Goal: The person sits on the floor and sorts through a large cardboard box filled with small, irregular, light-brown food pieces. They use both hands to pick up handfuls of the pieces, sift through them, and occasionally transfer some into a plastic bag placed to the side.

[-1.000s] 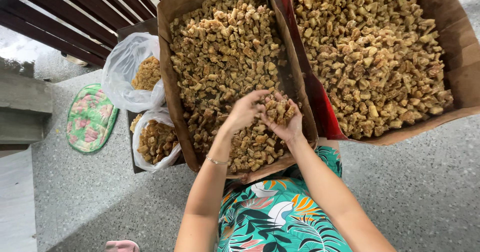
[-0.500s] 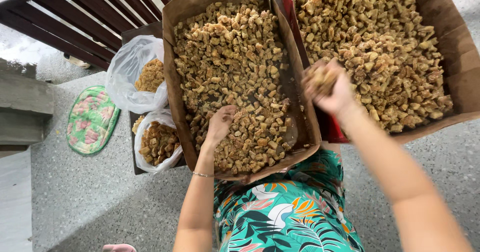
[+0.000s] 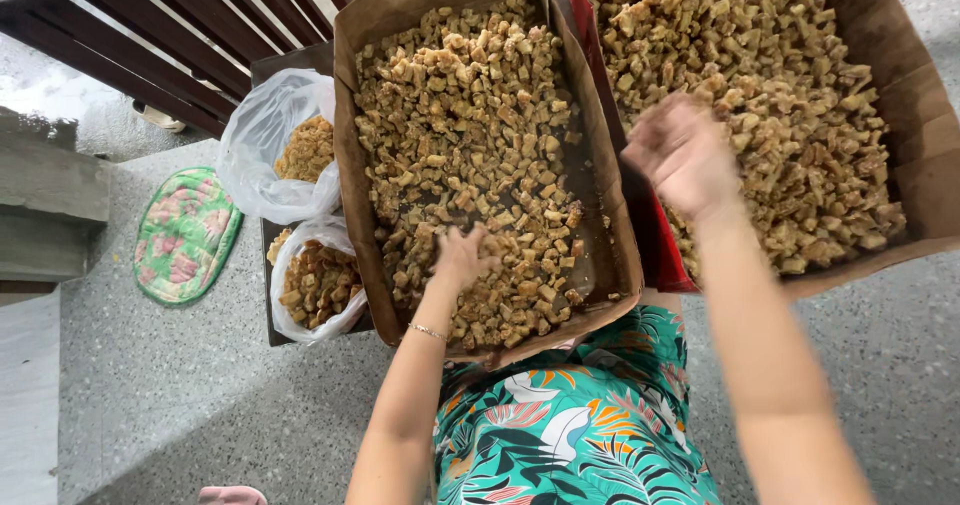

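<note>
Left hand in chunks; right hand over right box.

Speckled grey floor: two cardboard boxes, floral pad.

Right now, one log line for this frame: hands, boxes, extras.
left hand: in chunks of near box | right hand: raised over far box, blurred | two plastic bags of chunks beside near box
</note>
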